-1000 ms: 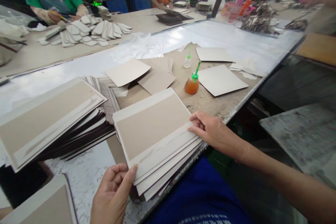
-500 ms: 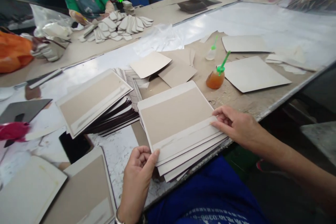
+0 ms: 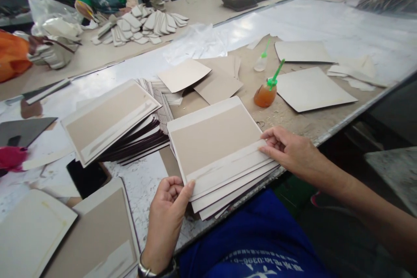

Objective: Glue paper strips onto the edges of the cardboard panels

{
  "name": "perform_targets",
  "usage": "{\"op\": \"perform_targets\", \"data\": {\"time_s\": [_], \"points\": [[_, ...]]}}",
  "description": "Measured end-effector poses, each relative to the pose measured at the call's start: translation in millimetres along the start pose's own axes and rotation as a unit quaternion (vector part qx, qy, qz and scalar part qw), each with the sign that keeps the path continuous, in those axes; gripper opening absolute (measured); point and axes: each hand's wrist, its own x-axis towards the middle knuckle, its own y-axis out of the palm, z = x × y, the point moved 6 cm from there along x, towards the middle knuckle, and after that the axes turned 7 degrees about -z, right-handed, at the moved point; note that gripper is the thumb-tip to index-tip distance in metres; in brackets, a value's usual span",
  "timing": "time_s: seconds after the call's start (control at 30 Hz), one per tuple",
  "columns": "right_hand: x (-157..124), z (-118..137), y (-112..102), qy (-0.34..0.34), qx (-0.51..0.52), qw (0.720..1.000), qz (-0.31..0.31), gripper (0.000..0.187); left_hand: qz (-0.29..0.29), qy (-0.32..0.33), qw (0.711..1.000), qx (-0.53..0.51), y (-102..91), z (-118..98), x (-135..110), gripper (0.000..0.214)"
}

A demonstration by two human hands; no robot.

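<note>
Fingers (image 3: pixel 172 183) of your left hand (image 3: pixel 165 219) are clamped on the near left corner of a beige-and-white panel (image 3: pixel 213 132), thumb flat on its face and the rest curled at the edge, partly hidden beneath. Your right hand (image 3: pixel 289 150) pinches the opposite edge between thumb and curled fingers. In the head view, the panel lies atop a fanned stack of sheets (image 3: pixel 234 185) at the near edge of the table. Its beige field runs lengthwise from your left toward your right, rising slightly to the right; the panel's far edge slants the same way, and a pale band borders the field on the near side.

Your left wrist, wearing a watch (image 3: pixel 146 269), comes up steeply from the bottom, its thumb pointing up and to the right. Your right forearm (image 3: pixel 355 195) reaches in from the lower right, knuckles uppermost, thumb pointing left. Just beyond the panel stands a squat orange bottle (image 3: pixel 265 96) with a green spout; left of the panel, a taller stack of similar panels (image 3: pixel 112 115) lies at an angle.
</note>
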Motion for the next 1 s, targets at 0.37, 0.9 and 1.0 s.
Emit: {"op": "perform_targets", "data": {"time_s": [0.37,0.9,1.0], "points": [[-0.5,6.1,-2.3,0.001,0.009,1.0,-0.003,0.014,-0.015,-0.005,1.0,0.01,0.3,-0.5,-0.9,0.038],[-2.1,10.0,-4.3,-0.002,0.034,0.999,0.012,0.013,-0.051,-0.021,0.998,0.018,0.7,-4.3,-4.4,0.041],[-2.0,10.6,-3.6,-0.004,0.035,0.999,0.01,0.013,-0.055,-0.029,0.998,0.016,0.9,-4.2,-4.5,0.044]]}}
